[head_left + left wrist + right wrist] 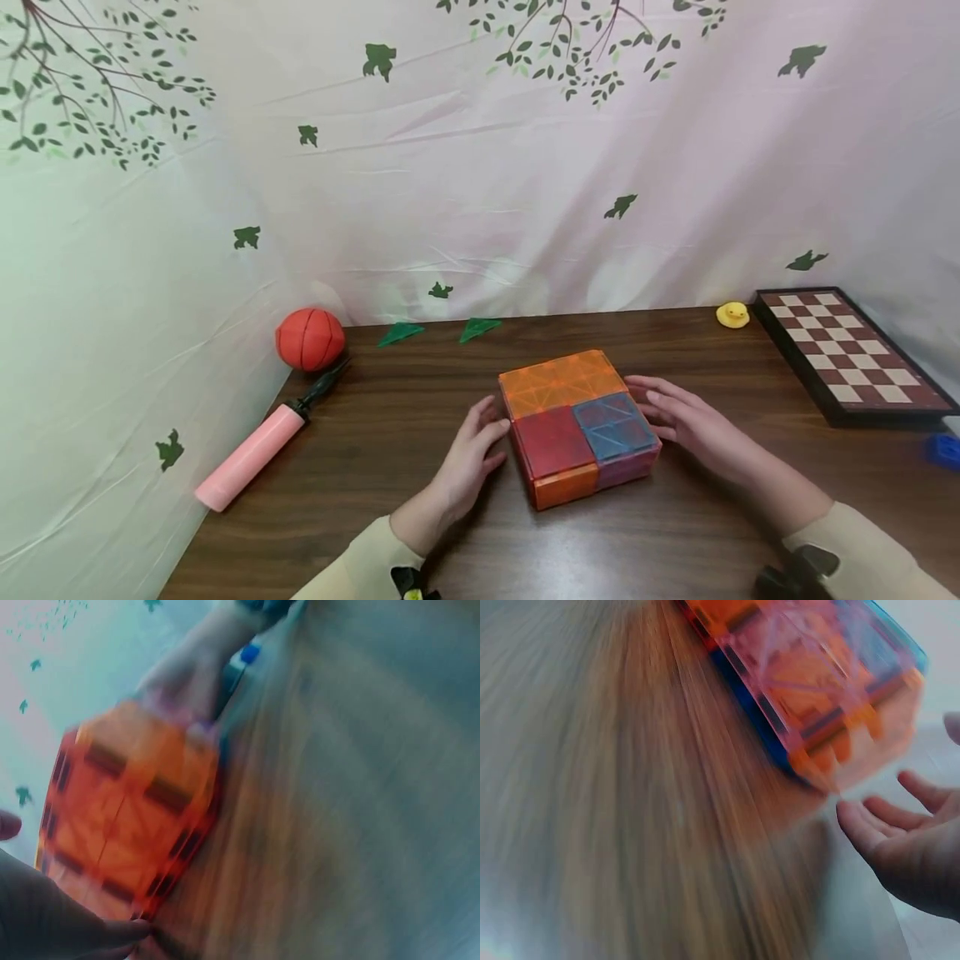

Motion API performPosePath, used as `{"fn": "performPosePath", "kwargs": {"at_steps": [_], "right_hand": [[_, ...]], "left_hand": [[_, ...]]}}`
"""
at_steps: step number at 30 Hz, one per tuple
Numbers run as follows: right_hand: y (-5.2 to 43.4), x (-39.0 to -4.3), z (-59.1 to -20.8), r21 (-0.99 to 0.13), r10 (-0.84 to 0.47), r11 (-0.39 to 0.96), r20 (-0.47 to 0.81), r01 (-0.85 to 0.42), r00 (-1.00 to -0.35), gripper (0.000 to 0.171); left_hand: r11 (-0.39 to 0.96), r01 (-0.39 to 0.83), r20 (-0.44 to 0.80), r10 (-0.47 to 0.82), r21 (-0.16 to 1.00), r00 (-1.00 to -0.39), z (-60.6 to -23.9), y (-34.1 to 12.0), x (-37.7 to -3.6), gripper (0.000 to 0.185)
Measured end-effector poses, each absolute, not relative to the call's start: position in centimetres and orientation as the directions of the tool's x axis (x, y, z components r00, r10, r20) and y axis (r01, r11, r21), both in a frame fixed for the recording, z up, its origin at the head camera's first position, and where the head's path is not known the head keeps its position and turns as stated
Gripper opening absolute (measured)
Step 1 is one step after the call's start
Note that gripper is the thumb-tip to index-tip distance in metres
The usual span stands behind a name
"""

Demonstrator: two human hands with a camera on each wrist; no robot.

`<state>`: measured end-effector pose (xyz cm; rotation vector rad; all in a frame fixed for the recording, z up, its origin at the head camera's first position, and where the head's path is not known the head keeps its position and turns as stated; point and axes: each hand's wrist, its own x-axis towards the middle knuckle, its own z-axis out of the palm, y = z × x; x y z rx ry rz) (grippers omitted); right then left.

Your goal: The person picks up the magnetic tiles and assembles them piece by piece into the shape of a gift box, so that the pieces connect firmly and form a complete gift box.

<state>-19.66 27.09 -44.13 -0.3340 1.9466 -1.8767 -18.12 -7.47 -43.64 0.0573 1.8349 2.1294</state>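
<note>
From the head camera, a flat stack of magnetic tiles lay mid-tabletop. The left hand and right hand flanked it, fingers relaxed and straight, fingertips at or just beside its edges, gripping nothing.

The blurred left wrist view showed the stack's orange side with the left hand at its lower corner.

In the right wrist view, the right hand's loosely spread fingers sat just beside the stack's corner.

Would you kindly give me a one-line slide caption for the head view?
Both hands, left hand and right hand, flank a stack of coloured tiles on a wooden table.
</note>
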Motion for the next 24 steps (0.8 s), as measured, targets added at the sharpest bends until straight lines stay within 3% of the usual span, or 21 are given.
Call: {"fn": "performPosePath", "kwargs": {"at_steps": [9,20,24], "right_hand": [[24.8,-19.2,-43.8,-0.983,-0.37,0.102,-0.179,0.151,-0.912,0.069],[24.0,-16.7,-44.1,-0.981,-0.267,0.107,-0.185,0.162,-0.946,0.068],[24.2,-16.7,-44.2,-0.983,-0.254,0.099,-0.176,0.156,-0.951,0.066]], "left_hand": [[-0.09,-0.255,-0.205,0.371,0.963,-0.906,-43.8,-7.0,-17.3,0.084],[-0.044,-0.258,-0.207,0.477,0.965,-0.854,-43.8,-8.1,-20.1,0.079],[0.024,-0.209,-0.197,0.456,0.978,-0.868,-43.3,-8.8,-22.2,0.068]]}}
